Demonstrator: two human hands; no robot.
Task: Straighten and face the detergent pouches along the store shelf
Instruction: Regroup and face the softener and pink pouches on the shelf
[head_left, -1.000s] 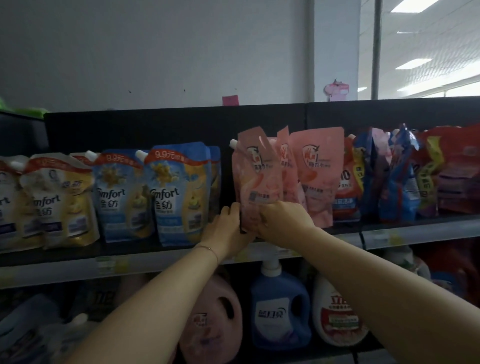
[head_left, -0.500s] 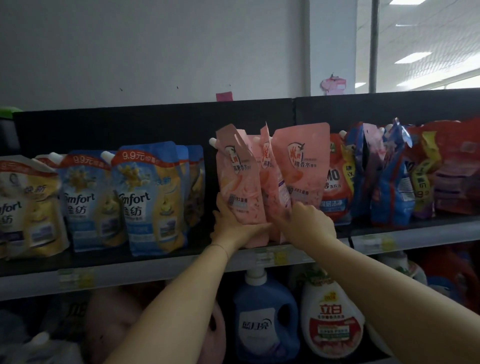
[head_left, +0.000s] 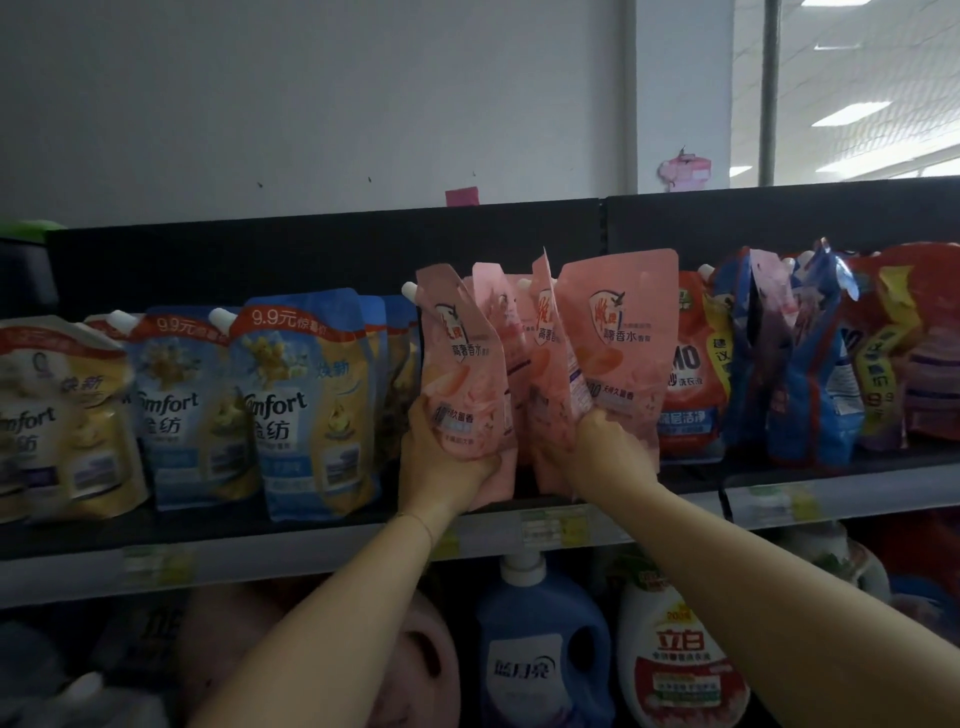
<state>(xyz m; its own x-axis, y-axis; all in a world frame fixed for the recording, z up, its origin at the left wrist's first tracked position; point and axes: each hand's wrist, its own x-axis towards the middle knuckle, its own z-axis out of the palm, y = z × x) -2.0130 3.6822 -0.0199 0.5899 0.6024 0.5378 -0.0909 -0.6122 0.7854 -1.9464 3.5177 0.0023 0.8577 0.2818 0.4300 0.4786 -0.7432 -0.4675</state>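
Left hand (head_left: 441, 467) grips one soft pink plastic pouch (head_left: 462, 374), right hand (head_left: 608, 457) a second pink pouch (head_left: 618, 338). Stand both upright, labels forward.

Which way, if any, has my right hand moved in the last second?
Yes. The right hand moved rightward, from above the blue bottle to its right.

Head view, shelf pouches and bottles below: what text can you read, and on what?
"9.9元惊喜价": blue pouch, top banner
"Comfort": same pouch
"金纺": same pouch
"高奢香水": leftmost pink pouch
"蓝月亮": blue bottle
"立白": white bottle
Shelf price tags: too blurred to read.
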